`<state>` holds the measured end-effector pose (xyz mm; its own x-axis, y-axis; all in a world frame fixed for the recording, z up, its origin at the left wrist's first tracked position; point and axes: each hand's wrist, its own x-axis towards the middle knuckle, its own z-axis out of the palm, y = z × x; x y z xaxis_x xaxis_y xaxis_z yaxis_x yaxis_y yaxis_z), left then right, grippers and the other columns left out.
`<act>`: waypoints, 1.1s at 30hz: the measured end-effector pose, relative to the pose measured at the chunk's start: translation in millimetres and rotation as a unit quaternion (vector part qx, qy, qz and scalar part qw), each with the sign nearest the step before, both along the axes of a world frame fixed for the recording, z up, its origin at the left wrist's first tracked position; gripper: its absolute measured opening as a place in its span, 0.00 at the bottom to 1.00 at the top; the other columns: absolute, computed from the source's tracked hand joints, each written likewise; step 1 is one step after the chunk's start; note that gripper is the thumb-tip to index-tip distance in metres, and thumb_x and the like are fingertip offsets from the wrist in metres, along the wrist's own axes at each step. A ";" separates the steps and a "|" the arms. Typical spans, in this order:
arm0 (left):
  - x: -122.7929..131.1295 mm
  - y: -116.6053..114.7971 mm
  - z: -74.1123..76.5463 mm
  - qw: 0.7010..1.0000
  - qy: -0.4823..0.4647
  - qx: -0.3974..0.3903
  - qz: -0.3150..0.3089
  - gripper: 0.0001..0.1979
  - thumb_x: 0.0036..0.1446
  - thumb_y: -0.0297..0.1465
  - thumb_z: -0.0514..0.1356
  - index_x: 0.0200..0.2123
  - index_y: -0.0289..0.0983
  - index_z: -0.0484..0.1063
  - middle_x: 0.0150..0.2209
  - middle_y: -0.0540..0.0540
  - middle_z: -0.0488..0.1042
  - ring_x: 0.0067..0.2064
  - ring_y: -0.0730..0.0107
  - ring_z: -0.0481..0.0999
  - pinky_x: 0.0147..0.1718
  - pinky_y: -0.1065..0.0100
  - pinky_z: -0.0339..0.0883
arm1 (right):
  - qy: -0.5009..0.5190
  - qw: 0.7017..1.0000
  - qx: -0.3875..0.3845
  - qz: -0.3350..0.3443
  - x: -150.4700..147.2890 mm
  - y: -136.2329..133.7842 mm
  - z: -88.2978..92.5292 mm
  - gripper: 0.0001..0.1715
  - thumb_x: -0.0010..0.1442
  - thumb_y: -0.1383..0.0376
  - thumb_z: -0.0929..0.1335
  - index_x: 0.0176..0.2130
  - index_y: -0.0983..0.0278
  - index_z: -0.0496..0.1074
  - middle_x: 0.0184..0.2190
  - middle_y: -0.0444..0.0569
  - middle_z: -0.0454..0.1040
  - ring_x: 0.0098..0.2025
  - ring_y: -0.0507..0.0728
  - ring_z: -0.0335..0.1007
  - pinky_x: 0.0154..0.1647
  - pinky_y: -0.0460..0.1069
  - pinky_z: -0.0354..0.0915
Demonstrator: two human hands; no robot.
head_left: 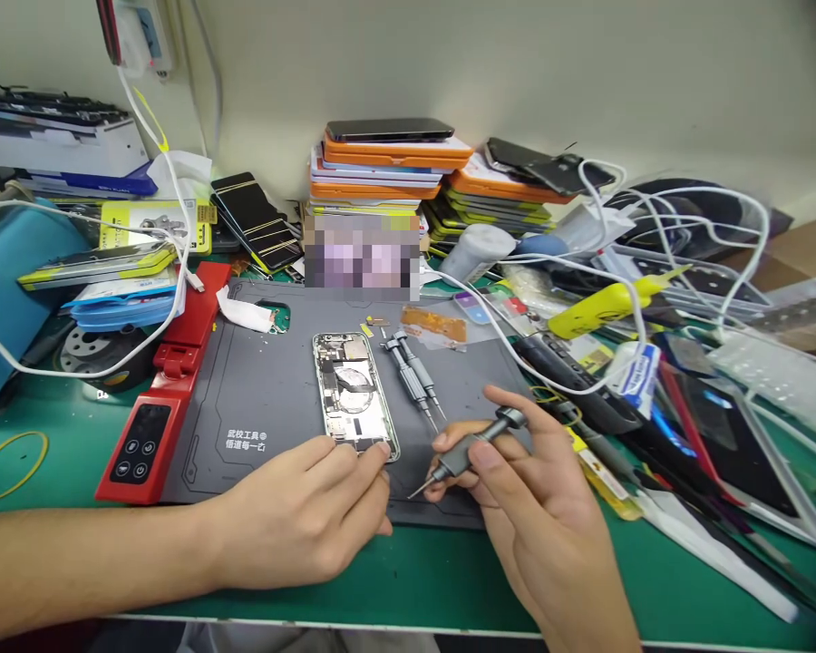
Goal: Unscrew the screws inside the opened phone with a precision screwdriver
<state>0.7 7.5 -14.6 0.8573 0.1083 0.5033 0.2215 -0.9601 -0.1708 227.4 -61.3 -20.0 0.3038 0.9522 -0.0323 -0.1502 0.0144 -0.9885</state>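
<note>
An opened smartphone [354,394], its inner parts bare and a round coil in the middle, lies on the grey work mat [278,399]. My left hand [313,508] is closed at the phone's near end, fingertips on its lower edge; the thumb is mostly hidden below. In my right hand [530,490] a small grey precision screwdriver [457,458] is held between thumb and fingers. Its thin tip points down and left, apart from the phone. Two similar screwdrivers [412,372] lie side by side on the mat, just right of the phone.
Left of the mat runs a red device [140,444] with a touch panel. White tissue [245,311] and an orange flex piece [433,326] lie farther back. A yellow bottle [602,304], white cables and a tablet [741,435] crowd the right. Orange boxes [394,154] are stacked behind.
</note>
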 end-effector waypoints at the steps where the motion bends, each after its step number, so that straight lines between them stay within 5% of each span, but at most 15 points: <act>1: 0.3 0.2 0.3 1.000 0.002 -0.005 0.001 0.14 0.72 0.33 0.64 0.49 0.25 0.80 0.54 0.30 0.81 0.41 0.60 0.79 0.37 0.62 0.75 | 0.002 1.000 0.001 0.010 0.1 -0.6 -0.1 0.25 0.70 0.58 0.72 0.63 0.51 0.65 0.38 0.45 0.81 0.29 0.54 0.80 0.32 0.49 0.83; 33: 1.3 2.5 4.5 0.999 0.025 -0.017 -0.012 0.14 0.73 0.30 0.60 0.54 0.26 0.78 0.54 0.32 0.81 0.45 0.56 0.78 0.44 0.58 0.77 | 0.011 0.996 0.017 0.086 -4.0 1.8 1.9 0.23 0.72 0.59 0.70 0.62 0.54 0.63 0.42 0.45 0.82 0.31 0.52 0.83 0.38 0.50 0.85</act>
<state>2.0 10.0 -10.0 0.8840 0.1026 0.4561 0.1896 -0.9705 -0.1492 223.3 -59.5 -18.1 0.1364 0.9906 -0.0050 -0.1756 0.0192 -0.9843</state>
